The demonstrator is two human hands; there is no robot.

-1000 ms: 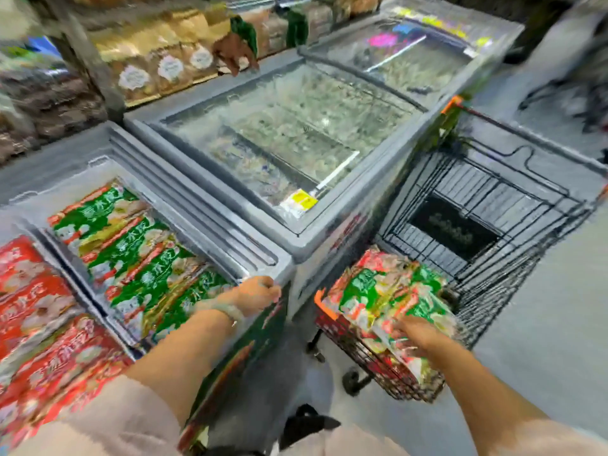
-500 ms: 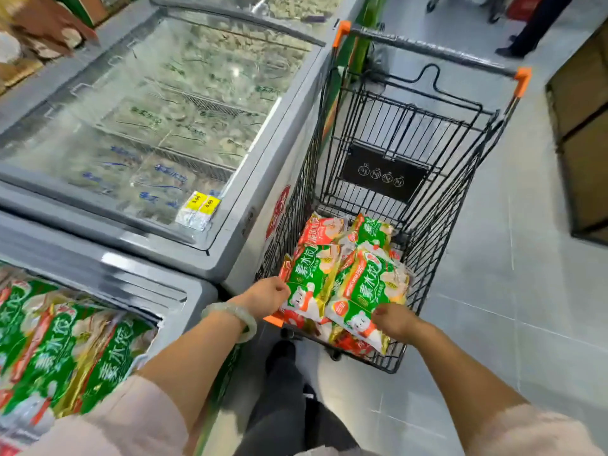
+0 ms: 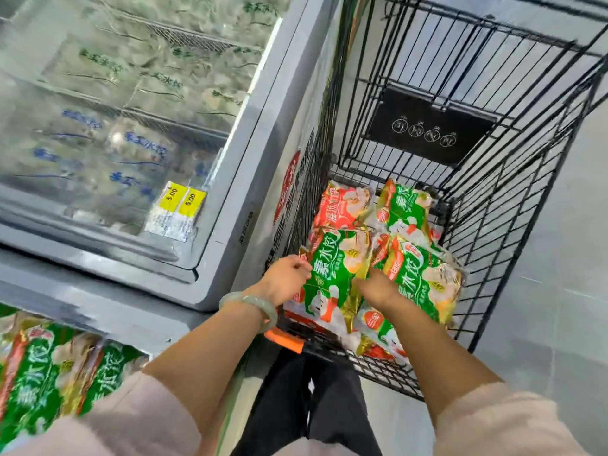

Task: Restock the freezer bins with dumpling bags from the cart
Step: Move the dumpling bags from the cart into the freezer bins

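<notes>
Picking stock in the wire cart (image 3: 477,225): left hand (image 3: 286,281) pinches a green dumpling bag (image 3: 332,274) by its edge, right hand (image 3: 378,289) tucked beside it, grip unseen. Next likely calls for lifting it to the freezer bin (image 3: 141,325)

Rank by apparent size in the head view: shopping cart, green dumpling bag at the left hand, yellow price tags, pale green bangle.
1. shopping cart
2. green dumpling bag
3. yellow price tags and pale green bangle: alike; bangle is nearer, so unranked.
</notes>
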